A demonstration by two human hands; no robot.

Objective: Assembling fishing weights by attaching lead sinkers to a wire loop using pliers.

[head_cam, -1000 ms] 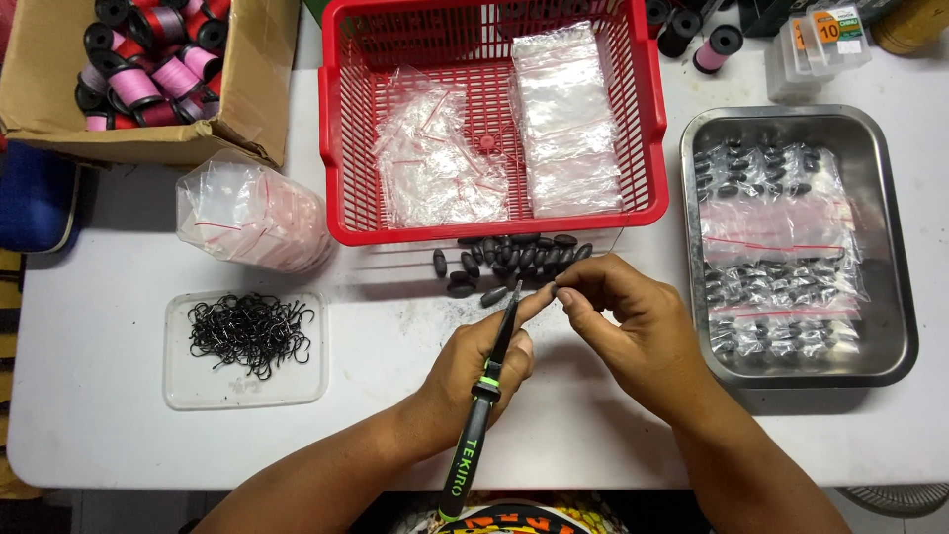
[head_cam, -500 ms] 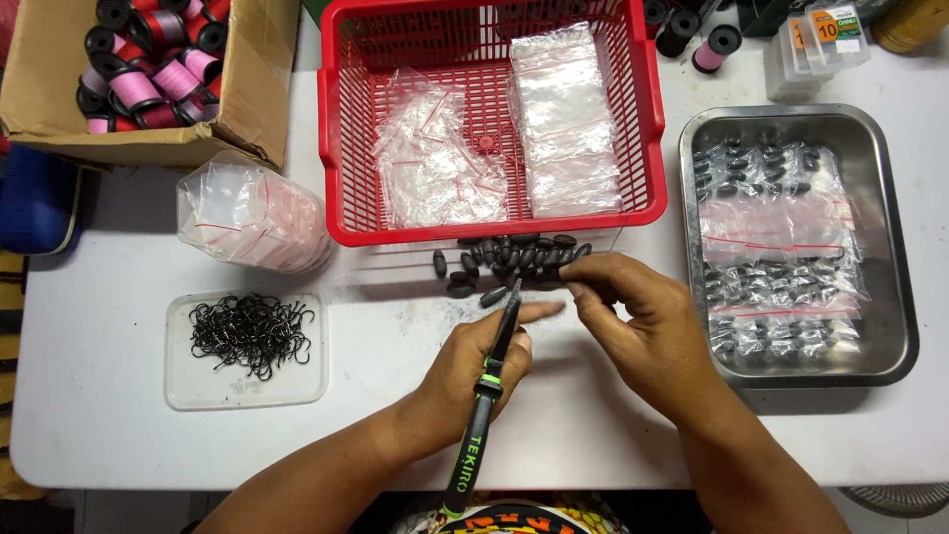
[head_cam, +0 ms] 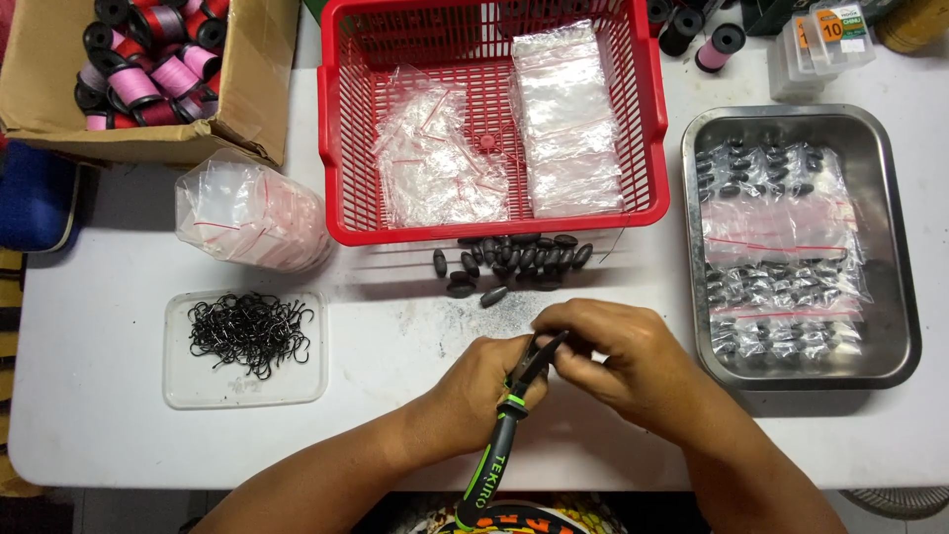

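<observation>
Pliers (head_cam: 514, 391) with a black and green handle sit in the lower middle of the frame, gripped by the left hand (head_cam: 482, 388), whose fingers are closed around the handle. The right hand (head_cam: 618, 348) is just beside it; its fingertips are pinched together at the tip of the pliers, but what they pinch is too small to tell. Above the hands, dark oval sinkers (head_cam: 514, 259) lie in a heap on the white table (head_cam: 99, 425), near the red basket (head_cam: 336, 148) with clear bags. At the left is a clear tray with black hooks (head_cam: 247, 331); at the right, a metal tray (head_cam: 895, 297) holds filled bags.
</observation>
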